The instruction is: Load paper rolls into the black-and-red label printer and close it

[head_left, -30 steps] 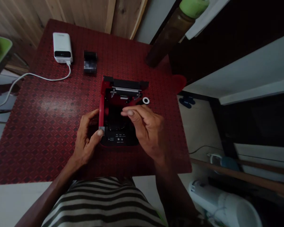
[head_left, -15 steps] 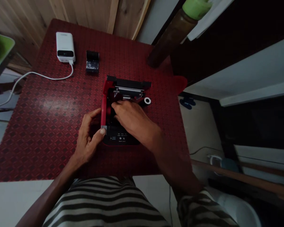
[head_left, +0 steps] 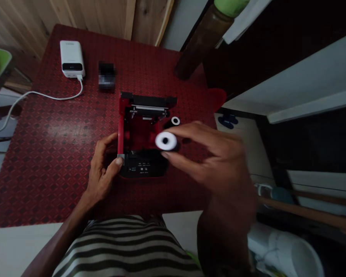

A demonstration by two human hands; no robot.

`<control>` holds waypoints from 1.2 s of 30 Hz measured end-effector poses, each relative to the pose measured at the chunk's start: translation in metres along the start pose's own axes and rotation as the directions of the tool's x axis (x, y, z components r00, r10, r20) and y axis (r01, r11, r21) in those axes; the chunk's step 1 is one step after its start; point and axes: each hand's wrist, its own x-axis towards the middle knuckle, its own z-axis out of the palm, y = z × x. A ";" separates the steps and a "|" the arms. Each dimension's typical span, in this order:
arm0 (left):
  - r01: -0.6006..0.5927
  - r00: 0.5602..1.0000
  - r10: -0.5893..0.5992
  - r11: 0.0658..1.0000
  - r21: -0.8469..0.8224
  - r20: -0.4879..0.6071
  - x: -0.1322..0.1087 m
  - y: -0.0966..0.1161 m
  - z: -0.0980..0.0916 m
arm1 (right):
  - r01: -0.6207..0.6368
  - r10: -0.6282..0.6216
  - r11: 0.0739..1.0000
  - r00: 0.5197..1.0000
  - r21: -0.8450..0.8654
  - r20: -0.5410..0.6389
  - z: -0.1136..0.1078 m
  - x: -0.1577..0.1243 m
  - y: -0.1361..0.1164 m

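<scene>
A red-and-black label printer point(head_left: 142, 165) rests on the table with its lid raised and its red inner bay bare. My left hand point(head_left: 103, 165) grips its left side, thumb on the grey front corner and fingers along the outer wall. Between the thumb and fingertips of my right hand point(head_left: 210, 154) is a small paper roll point(head_left: 170, 141), slightly blurred. Its white end with a dark core hole faces up, just over the printer's right edge. Behind it, to the right of the lid, lies another roll point(head_left: 175, 120) with a white ring end.
A white power bank point(head_left: 71, 57) with a plugged-in white cable point(head_left: 54, 98) lies on the red patterned table point(head_left: 60, 154) at back left. Beside it is a small dark item point(head_left: 106, 76), pixelated. A tall brown bottle with a green cap point(head_left: 200, 38) stands at back right.
My right hand has come out of the printer's bay and moved right and up, now carrying a paper roll. The left hand keeps its hold. The view has shifted slightly.
</scene>
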 end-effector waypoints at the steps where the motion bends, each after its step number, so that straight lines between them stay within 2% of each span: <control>1: 0.000 1.000 0.000 1.000 -0.003 -0.001 0.000 0.000 0.000 | -0.024 0.030 0.995 0.997 0.100 -0.066 -0.009 -0.012 0.006; 3: -0.004 1.000 0.004 1.000 0.011 -0.011 -0.001 -0.003 0.000 | -0.100 0.146 0.962 0.975 0.254 -0.167 -0.020 -0.037 0.020; 5: -0.030 0.999 0.031 0.999 0.043 -0.026 -0.001 -0.006 -0.001 | -0.232 0.316 0.908 0.926 0.347 -0.206 -0.019 -0.061 0.034; 8: -0.088 0.996 0.090 0.994 0.066 -0.025 0.001 -0.011 -0.003 | -0.454 0.532 0.808 0.836 0.376 -0.135 0.000 -0.087 0.051; 10: -0.118 0.993 0.119 0.990 0.075 -0.013 0.002 -0.012 -0.003 | -0.521 0.580 0.776 0.811 0.355 -0.076 0.018 -0.097 0.060; 15: -0.161 0.987 0.162 0.983 0.090 -0.001 0.004 -0.012 -0.003 | -0.554 0.577 0.762 0.816 0.335 0.036 0.052 -0.104 0.073; 19: -0.146 0.989 0.148 0.984 0.104 -0.016 0.003 -0.011 -0.004 | -0.563 0.571 0.774 0.818 0.290 0.063 0.055 -0.108 0.075; 22: -0.147 0.989 0.149 0.982 0.120 -0.005 0.003 -0.011 -0.005 | -0.579 0.571 0.760 0.812 0.295 0.124 0.043 -0.111 0.074; 26: -0.142 0.990 0.144 0.981 0.132 0.002 0.003 -0.008 -0.005 | -0.594 0.543 0.755 0.804 0.279 0.243 0.007 -0.113 0.077; 28: -0.133 0.991 0.135 0.983 0.125 -0.004 0.003 -0.007 -0.005 | -0.607 0.549 0.755 0.792 0.248 0.266 -0.010 -0.108 0.083; 31: -0.118 0.993 0.120 0.986 0.121 -0.009 0.003 -0.004 -0.004 | -0.596 0.582 0.777 0.803 0.203 0.128 -0.016 -0.087 0.101; 34: -0.107 0.994 0.108 0.987 0.118 0.000 0.003 -0.001 -0.003 | -0.544 0.561 0.820 0.825 0.179 -0.064 0.006 -0.054 0.124; 36: -0.111 0.994 0.111 0.986 0.127 0.007 0.003 0.000 -0.003 | -0.525 0.544 0.835 0.833 0.164 -0.103 0.028 -0.031 0.139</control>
